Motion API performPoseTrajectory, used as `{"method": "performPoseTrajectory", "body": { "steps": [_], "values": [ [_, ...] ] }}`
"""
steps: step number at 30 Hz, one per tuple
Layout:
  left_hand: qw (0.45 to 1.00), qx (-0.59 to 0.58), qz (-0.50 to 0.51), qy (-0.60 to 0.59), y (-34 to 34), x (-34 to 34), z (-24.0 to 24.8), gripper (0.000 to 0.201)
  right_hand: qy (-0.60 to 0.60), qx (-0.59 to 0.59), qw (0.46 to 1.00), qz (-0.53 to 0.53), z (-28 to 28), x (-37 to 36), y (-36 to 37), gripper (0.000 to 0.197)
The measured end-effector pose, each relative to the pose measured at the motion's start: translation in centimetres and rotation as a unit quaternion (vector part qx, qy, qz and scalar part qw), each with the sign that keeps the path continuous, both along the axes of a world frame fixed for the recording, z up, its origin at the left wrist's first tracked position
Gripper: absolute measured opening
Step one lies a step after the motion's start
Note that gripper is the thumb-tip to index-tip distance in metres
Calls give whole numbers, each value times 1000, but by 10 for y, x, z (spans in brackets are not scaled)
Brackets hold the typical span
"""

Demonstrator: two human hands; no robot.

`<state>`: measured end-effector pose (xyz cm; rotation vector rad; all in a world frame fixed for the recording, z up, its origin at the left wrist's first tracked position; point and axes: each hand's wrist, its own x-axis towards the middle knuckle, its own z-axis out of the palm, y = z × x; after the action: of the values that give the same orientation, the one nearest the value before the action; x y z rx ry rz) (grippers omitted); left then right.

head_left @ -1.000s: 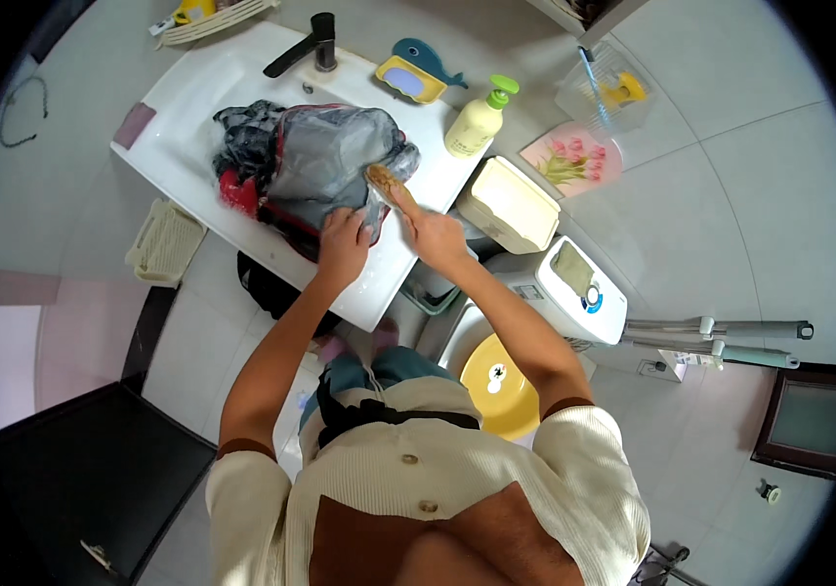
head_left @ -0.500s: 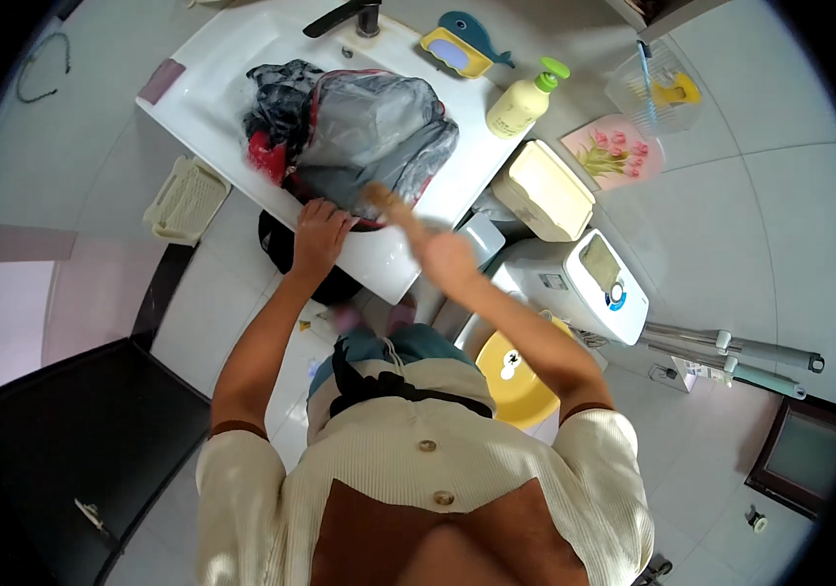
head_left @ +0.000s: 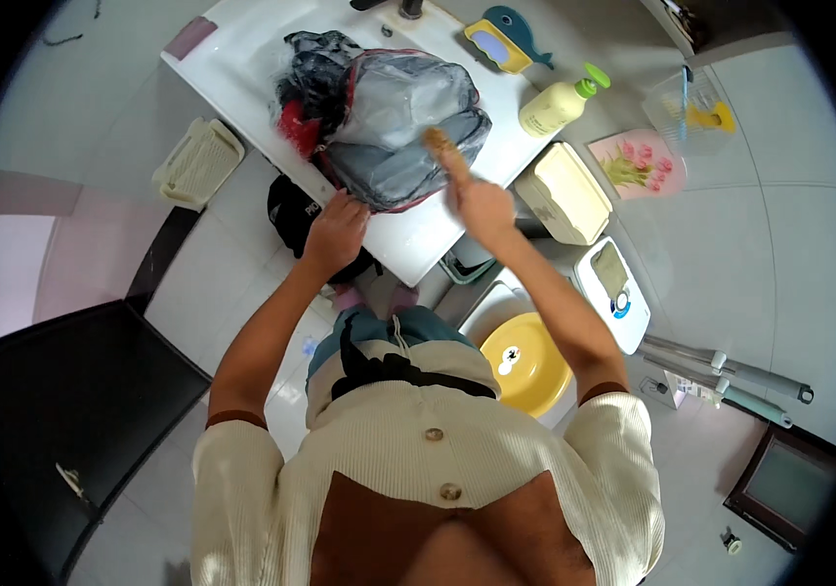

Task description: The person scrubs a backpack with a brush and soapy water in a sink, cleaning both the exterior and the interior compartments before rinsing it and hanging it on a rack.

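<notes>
A soapy grey bag (head_left: pixel 398 98) with red piping, perhaps a backpack turned inside out, lies across the front of the white washbasin (head_left: pixel 420 239). Black and red parts of it sit in the basin on the left. My left hand (head_left: pixel 338 232) is closed on the bag's edge at the basin's front rim. In my right hand (head_left: pixel 486 210) is a wooden-handled scrubbing brush (head_left: pixel 443 148), its head against the bag's grey surface. The brush and right hand are a little blurred, and the bristles face down, out of sight.
A yellow pump bottle (head_left: pixel 557 105) and a whale-shaped soap dish (head_left: pixel 501 44) stand along the basin's right edge. Beyond it is a cream bin (head_left: pixel 564 195). A yellow basin (head_left: pixel 527 366) sits low at my right, and a cream basket (head_left: pixel 199 161) lies left. Under the front rim hangs something black (head_left: pixel 291 217).
The brush has moved away from the bag's front edge, up over the grey surface. My left hand keeps its hold at the front rim. The whole view has shifted slightly.
</notes>
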<state>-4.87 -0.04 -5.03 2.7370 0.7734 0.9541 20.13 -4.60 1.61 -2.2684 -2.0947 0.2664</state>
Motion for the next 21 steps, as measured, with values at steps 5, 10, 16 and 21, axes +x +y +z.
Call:
{"method": "performPoseTrajectory", "body": {
  "steps": [5, 10, 16, 21],
  "values": [
    [1000, -2, 26, -11, -1, 0, -2, 18, -54, -33, 997, 34, -15, -64, -14, 63],
    [997, -52, 13, -47, -2, -7, -9, 21, -42, -1, 999, 23, 3, -1, 17, 63],
    [993, -82, 13, -87, -4, -6, -11, 25, 28, 14, 990, 135, -1, -74, -5, 63],
    [992, -82, 16, -94, -1, -8, -9, 23, 48, 13, 990, 132, -18, -83, 46, 61]
  ]
}}
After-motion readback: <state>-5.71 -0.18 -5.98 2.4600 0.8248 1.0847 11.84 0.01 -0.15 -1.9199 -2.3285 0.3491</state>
